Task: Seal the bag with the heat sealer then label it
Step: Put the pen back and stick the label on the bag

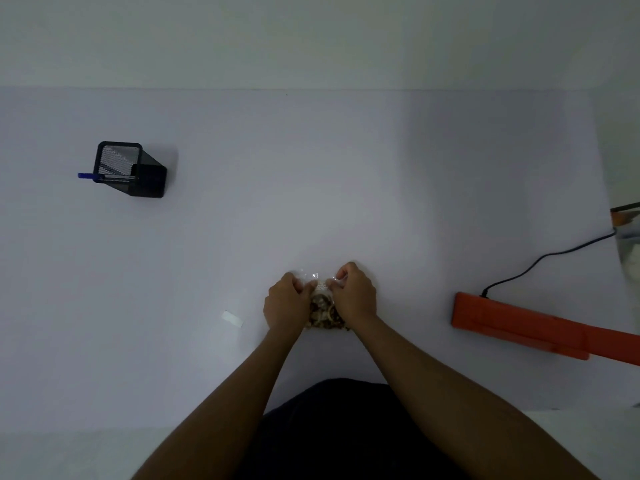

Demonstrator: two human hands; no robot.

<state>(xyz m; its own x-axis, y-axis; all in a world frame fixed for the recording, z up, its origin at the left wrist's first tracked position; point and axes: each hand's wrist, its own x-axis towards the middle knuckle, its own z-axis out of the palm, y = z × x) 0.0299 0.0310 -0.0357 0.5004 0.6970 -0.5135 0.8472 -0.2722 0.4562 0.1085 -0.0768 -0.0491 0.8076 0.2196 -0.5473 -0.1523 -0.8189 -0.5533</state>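
White and dimly lit, the surface (311, 168) runs wide under a pale wall, and we see it from above, looking down along two bare forearms. Near the middle, close to the person's body, lies a small clear bag (323, 315) filled with brown and tan pieces – what they are we cannot make out. Both hands sit on it: the left hand (285, 303) covers its left side and the right hand (355, 296) its right, with the filled part showing in the gap between them. The fingers (341, 271) of each hand are curled inward and pinch the clear upper edge of the bag, where the plastic catches a little light. A pale label (322, 285) with small print that we cannot read shows on the bag just below that edge, between the two thumbs. To the left of the hands, apart from them, a small white strip (232, 319) lies flat on the surface. To the right, well apart from the bag, rests the orange heat sealer (519, 323), its long body running off toward the right edge; a black cord (540, 259) leaves its far end and curves away to the right. Far off at the left stands a black mesh pen holder (133, 168) – a blue pen (88, 176) sticks out over its rim.
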